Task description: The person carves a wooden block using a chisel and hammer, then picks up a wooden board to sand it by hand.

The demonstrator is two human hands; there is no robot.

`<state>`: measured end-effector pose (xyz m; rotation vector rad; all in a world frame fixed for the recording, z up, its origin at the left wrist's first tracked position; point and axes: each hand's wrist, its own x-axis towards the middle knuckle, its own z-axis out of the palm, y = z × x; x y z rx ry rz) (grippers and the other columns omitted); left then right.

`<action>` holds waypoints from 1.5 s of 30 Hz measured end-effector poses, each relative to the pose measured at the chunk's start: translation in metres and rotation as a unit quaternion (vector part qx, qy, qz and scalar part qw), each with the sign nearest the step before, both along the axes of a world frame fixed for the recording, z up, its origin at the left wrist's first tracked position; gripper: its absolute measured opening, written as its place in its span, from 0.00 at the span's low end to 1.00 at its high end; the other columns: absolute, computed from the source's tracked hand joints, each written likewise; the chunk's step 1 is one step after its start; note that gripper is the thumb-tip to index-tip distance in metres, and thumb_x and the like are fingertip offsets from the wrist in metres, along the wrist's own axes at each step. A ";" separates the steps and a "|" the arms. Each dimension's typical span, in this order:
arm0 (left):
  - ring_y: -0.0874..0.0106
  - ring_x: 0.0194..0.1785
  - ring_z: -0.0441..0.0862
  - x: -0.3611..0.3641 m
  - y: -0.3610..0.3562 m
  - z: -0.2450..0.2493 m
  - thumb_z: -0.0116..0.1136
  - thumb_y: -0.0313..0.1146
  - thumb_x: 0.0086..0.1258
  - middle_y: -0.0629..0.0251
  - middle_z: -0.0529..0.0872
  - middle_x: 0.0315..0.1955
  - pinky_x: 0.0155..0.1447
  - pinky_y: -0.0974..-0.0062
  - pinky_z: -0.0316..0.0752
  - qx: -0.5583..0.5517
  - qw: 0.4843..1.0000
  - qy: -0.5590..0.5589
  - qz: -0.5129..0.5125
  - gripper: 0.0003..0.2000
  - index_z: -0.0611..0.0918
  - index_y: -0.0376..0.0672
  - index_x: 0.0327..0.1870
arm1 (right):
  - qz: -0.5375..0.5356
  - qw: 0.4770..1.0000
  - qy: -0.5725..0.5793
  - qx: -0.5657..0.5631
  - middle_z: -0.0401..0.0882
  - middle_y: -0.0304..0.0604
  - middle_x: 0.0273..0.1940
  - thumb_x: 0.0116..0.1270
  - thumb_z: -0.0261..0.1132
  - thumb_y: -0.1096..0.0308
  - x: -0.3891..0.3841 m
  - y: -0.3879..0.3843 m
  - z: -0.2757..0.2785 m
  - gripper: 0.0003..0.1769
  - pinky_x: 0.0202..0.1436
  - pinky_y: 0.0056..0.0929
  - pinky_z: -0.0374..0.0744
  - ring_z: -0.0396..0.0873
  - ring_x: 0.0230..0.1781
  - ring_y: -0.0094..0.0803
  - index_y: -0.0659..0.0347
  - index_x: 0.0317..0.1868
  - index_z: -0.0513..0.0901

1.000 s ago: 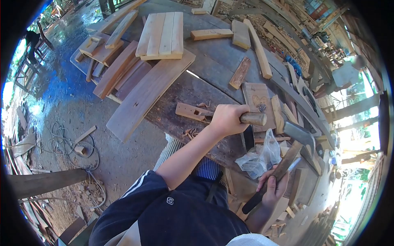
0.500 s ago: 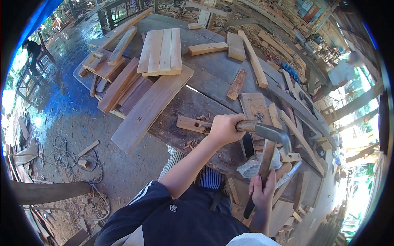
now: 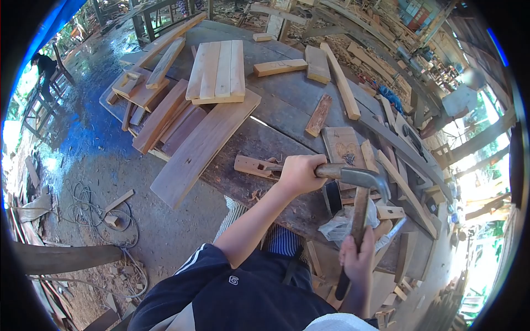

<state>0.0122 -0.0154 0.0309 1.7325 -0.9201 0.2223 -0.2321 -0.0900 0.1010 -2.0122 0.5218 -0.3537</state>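
Note:
My left hand [image 3: 300,174] is closed around a chisel [image 3: 328,170], its wooden handle end sticking out to the right. On the other side of the fist, the narrow blade points left at a wooden block [image 3: 248,164] with holes cut in it, lying on the dark workbench. My right hand [image 3: 357,258] grips a hammer [image 3: 359,212] low on its wooden handle. The metal head overlaps the butt of the chisel handle in this view. Wood chips [image 3: 257,195] lie beside the block, and a clear plastic bag [image 3: 334,230] sits behind the hammer handle.
A wide plank [image 3: 204,149] and a glued-up panel [image 3: 215,71] rest on stacked boards at the left. Several wood pieces, including a long strip [image 3: 339,80], lie across the bench [image 3: 276,118]. A cable [image 3: 83,220] coils on the floor. Another person [image 3: 461,99] is at the far right.
The hammer head has moved slightly left against the chisel's handle end. My right hand has shifted a little, and the wooden block appears slightly farther left.

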 end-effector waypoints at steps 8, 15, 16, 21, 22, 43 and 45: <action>0.56 0.28 0.83 0.000 -0.001 0.001 0.68 0.36 0.49 0.61 0.82 0.20 0.31 0.62 0.77 -0.031 0.999 0.033 0.001 0.08 0.81 0.48 0.28 | -0.103 0.958 -0.245 0.107 0.66 0.35 0.21 0.79 0.50 0.68 -0.001 -0.007 0.010 0.10 0.16 0.20 0.67 0.65 0.14 0.20 0.64 0.53 0.64; 0.57 0.27 0.83 0.004 0.007 -0.018 0.68 0.37 0.48 0.62 0.82 0.19 0.30 0.62 0.75 0.044 0.999 -0.017 0.015 0.08 0.80 0.50 0.27 | -0.035 0.986 0.056 0.152 0.66 0.35 0.21 0.78 0.50 0.70 -0.001 -0.004 0.019 0.08 0.17 0.20 0.68 0.66 0.14 0.19 0.60 0.53 0.64; 0.57 0.26 0.82 0.004 0.008 -0.017 0.68 0.37 0.48 0.63 0.82 0.19 0.29 0.61 0.75 0.026 0.999 -0.023 0.017 0.08 0.80 0.50 0.26 | -0.075 0.982 0.008 0.173 0.66 0.35 0.21 0.78 0.49 0.70 -0.002 -0.005 0.019 0.08 0.17 0.20 0.68 0.66 0.14 0.19 0.60 0.54 0.63; 0.57 0.26 0.83 0.003 0.006 -0.016 0.67 0.36 0.48 0.63 0.82 0.19 0.29 0.61 0.75 0.036 0.999 -0.034 0.016 0.08 0.79 0.50 0.26 | -0.153 0.946 -0.183 0.219 0.63 0.34 0.21 0.79 0.48 0.69 -0.001 0.002 0.008 0.08 0.15 0.20 0.66 0.63 0.13 0.20 0.58 0.54 0.62; 0.57 0.26 0.83 0.002 0.007 -0.016 0.67 0.36 0.48 0.62 0.82 0.19 0.29 0.61 0.75 0.034 0.999 -0.029 0.016 0.08 0.79 0.50 0.26 | -0.141 0.941 -0.201 0.233 0.64 0.35 0.21 0.79 0.49 0.69 0.006 0.013 0.002 0.07 0.15 0.20 0.65 0.63 0.13 0.19 0.59 0.52 0.63; 0.87 0.26 0.70 0.020 0.035 -0.012 0.66 0.23 0.56 0.72 0.74 0.16 0.29 0.81 0.67 -0.201 0.970 0.133 0.015 0.08 0.76 0.38 0.25 | -0.111 0.964 -0.193 0.148 0.66 0.37 0.24 0.80 0.51 0.66 -0.018 0.013 -0.035 0.15 0.16 0.21 0.69 0.64 0.14 0.20 0.57 0.61 0.62; 0.86 0.25 0.72 0.021 0.035 -0.015 0.65 0.23 0.62 0.73 0.77 0.18 0.27 0.81 0.67 -0.289 0.947 0.132 0.038 0.09 0.76 0.40 0.25 | -0.133 0.958 -0.189 0.172 0.66 0.38 0.23 0.79 0.51 0.69 -0.022 0.018 -0.040 0.15 0.16 0.21 0.69 0.64 0.14 0.21 0.59 0.61 0.61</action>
